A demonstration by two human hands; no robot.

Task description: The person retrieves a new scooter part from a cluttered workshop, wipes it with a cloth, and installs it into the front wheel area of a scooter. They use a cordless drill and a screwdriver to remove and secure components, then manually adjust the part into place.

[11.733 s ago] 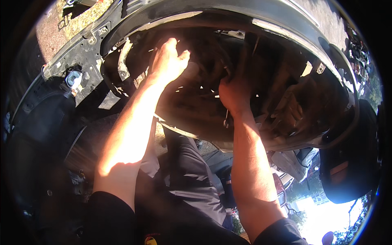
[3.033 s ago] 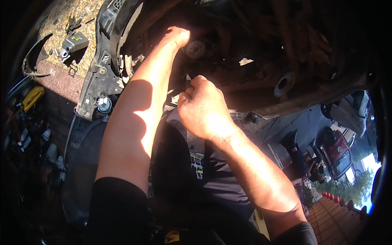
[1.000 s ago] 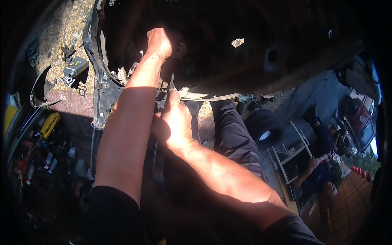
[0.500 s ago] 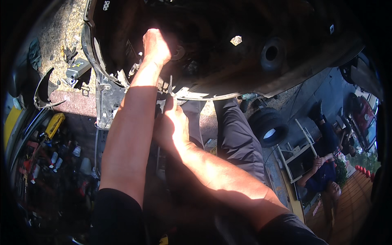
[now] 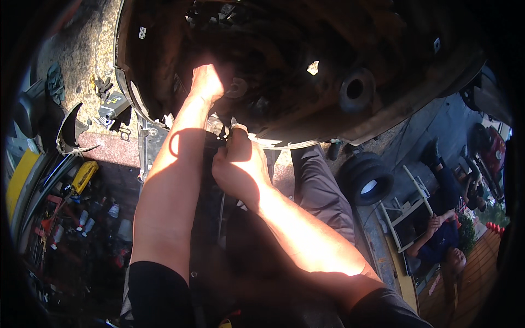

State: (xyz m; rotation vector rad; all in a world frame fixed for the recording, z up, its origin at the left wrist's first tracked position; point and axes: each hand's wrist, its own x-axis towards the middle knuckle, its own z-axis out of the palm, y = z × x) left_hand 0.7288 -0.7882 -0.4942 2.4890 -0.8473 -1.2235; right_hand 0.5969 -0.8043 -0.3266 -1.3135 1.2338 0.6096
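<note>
My left hand (image 5: pixel 208 83) is closed in a fist inside the dark, hollow vehicle panel (image 5: pixel 295 117) at the top of the view. Its fingertips are hidden, and I cannot make out what they grip. Lower and slightly to the right, my right hand (image 5: pixel 240 164) is wrapped around a slim metal tool (image 5: pixel 234 121). Only the tool's pale tip shows above the fingers; its exact kind is unclear. That tip is near the panel's lower rim, beside my left forearm. Bright sunlight falls across both arms.
Legs in grey trousers (image 5: pixel 322 186) show below the rim. Stacked tyres (image 5: pixel 366 177) and a pale metal frame (image 5: pixel 407 208) are at the right, near another person (image 5: pixel 443 235). A grey container (image 5: pixel 113 106) lies at the left, above a yellow case (image 5: pixel 85 176) and scattered bottles.
The scene has shifted downward in the picture. My right hand has moved up closer to the panel's rim, and less of the tool shows. My left hand stays closed inside the panel.
</note>
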